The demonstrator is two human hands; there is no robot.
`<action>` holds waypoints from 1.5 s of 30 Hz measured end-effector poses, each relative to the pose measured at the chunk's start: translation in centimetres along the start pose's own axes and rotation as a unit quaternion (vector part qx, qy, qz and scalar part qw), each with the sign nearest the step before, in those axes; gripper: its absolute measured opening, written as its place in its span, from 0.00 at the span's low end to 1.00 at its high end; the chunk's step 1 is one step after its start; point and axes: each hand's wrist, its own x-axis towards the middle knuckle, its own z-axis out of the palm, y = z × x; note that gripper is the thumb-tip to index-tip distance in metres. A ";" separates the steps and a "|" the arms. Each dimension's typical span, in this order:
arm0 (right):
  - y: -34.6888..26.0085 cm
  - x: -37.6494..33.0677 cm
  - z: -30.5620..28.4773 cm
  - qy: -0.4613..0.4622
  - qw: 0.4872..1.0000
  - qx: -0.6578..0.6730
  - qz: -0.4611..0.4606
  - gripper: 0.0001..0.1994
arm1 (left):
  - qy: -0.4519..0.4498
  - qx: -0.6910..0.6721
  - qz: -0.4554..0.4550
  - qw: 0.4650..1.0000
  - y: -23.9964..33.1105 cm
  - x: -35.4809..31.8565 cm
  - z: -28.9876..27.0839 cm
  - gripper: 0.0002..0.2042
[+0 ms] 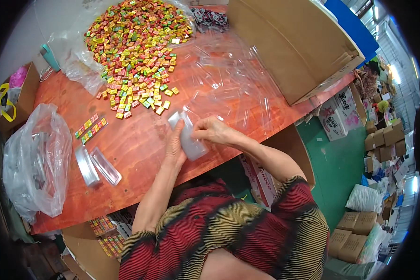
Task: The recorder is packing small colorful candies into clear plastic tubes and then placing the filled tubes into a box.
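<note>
The left hand [174, 142] is clamped around a translucent plastic bundle [193, 145], thumb across its face, near the front edge of the red bench [140, 149]. The right hand [213, 130] is just beside it, fingertips bunched at the bundle's right side; whether they pinch it, I cannot tell. The bundle thus lies between the 2 hands, tilted, its lower end below them. Beyond the hands spreads a heap of small colourful packets [137, 51]; clear plastic pieces [233, 86] lie to its right. Left of the hands are 2 clear trays [87, 166] and 2 packet rows [94, 130].
</note>
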 end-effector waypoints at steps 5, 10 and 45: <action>-2.3 -1.5 -6.9 0.466 0.727 -0.484 -0.141 0.07 | 0.036 -0.005 -0.035 0.999 1.4 -0.3 1.4 0.17; -2.2 -1.7 -4.2 0.410 0.777 -0.447 -0.169 0.10 | 0.037 0.013 0.032 0.999 0.1 0.4 1.0 0.17; 2.4 12.0 -15.7 0.418 0.595 -0.667 -0.162 0.04 | 0.036 -0.070 -0.077 0.994 1.7 1.5 0.2 0.16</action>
